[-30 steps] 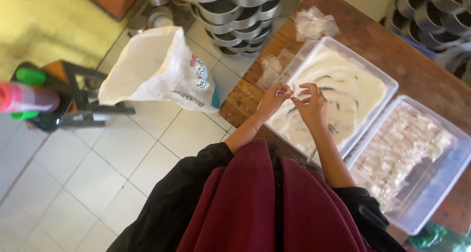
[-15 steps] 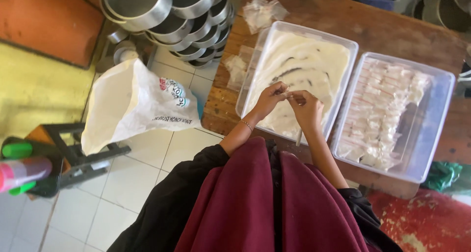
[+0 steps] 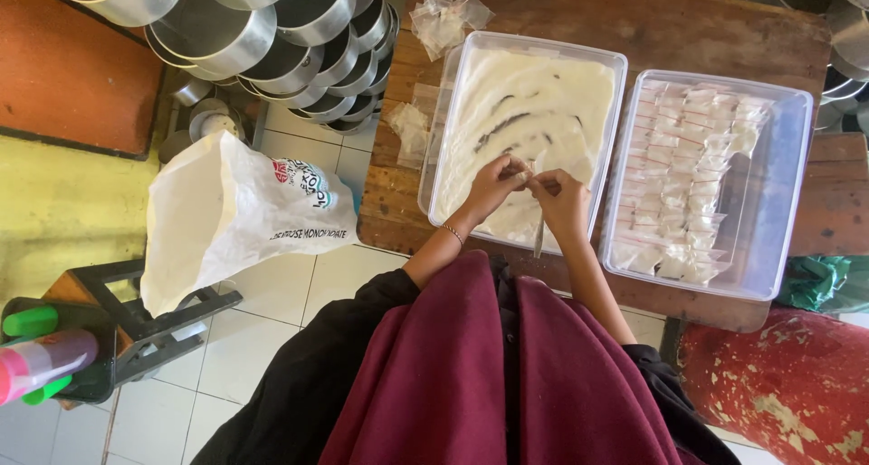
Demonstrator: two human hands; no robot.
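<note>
From where I watched, the worn brown wooden table carried everything, with a big white paper sack slumped on a dark stand to its left and stacked round metal pans beyond. On the table sat a clear rectangular plastic tub of white powder, and touching it on the right a second clear plastic tub holding rows of small filled transparent sachets. Both hands met over the near end of the powder tub: the left hand had its fingers pinched shut on a tiny clear plastic sachet, while the right hand was closed around a thin metal spoon whose handle pointed down toward the body. I judged the step would go best by keeping the sachet mouth pinched wide, working low over the powder so spills fell back in, and tipping the spoon slowly. Spare empty clear bags lay near the tub's far corner.
</note>
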